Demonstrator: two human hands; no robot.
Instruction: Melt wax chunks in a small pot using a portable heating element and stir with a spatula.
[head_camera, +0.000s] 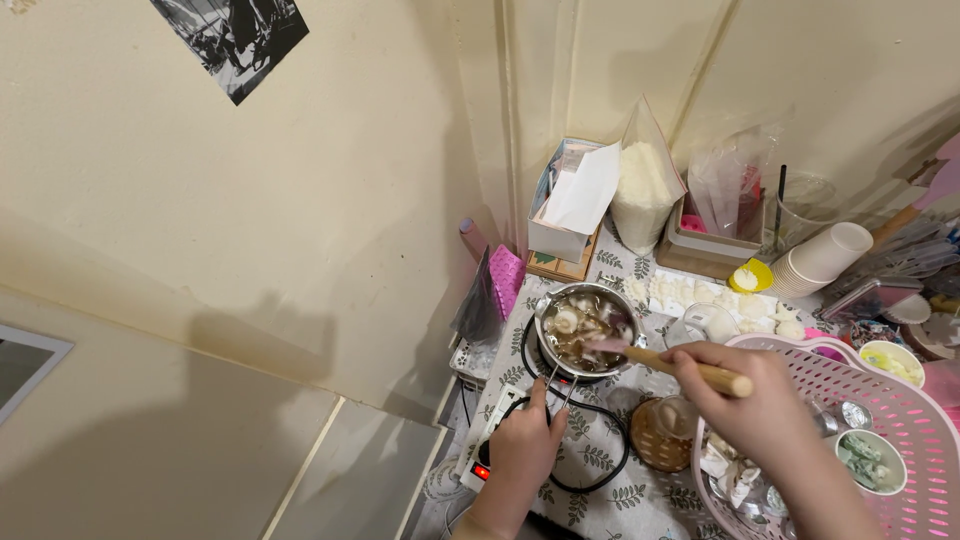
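My left hand (527, 440) pinches the wire handle (556, 385) of the small metal pot (585, 330); my right hand (755, 405) grips the wooden-handled spatula (660, 360). Hard stirring could tip melted wax onto the table (600, 460).

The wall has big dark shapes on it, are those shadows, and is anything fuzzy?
Head view: yes, soft shadows fall across the cream wall; the pot and left hand look fairly sharp; the right hand near the pink basket is slightly blurred.

Stirring at the pot, centre right of frame
Right hand (755, 400) grips a wooden-handled spatula (668, 364) dipping into the steel pot (586, 330); left hand (525, 440) holds the pot's wire handle (558, 385).
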